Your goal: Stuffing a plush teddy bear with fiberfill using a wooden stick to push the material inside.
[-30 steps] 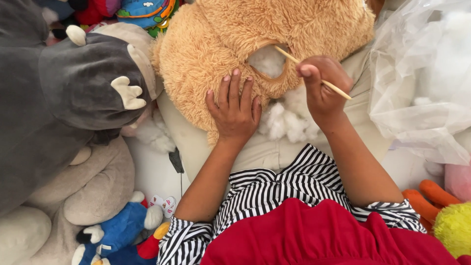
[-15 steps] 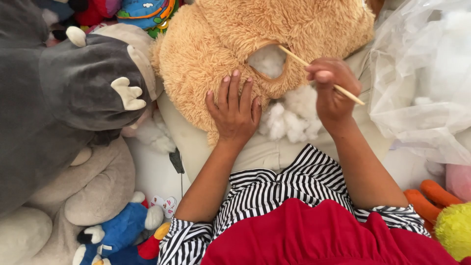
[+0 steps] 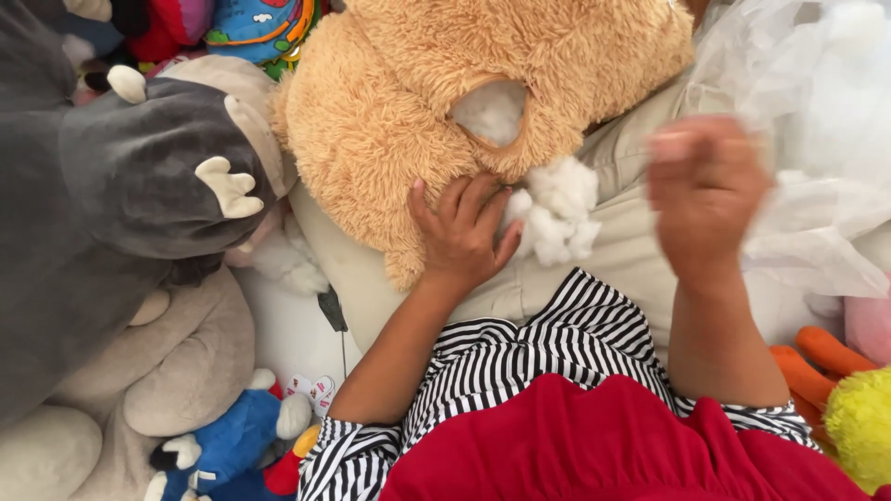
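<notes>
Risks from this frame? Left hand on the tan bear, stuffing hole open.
1. Loose white stuffing clump lies outside the fluffy tan plush bear, beside the left hand; it may slide off.
2. The right hand is motion-blurred near the crinkled clear plastic bag; it could snag it.
3. The bear's open hole may shed more filling.

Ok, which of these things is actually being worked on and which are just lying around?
In use: tan plush bear, its stuffing hole, white stuffing, left hand, right hand.
Lying about: grey plush, blue plush, clear plastic bag.
</notes>
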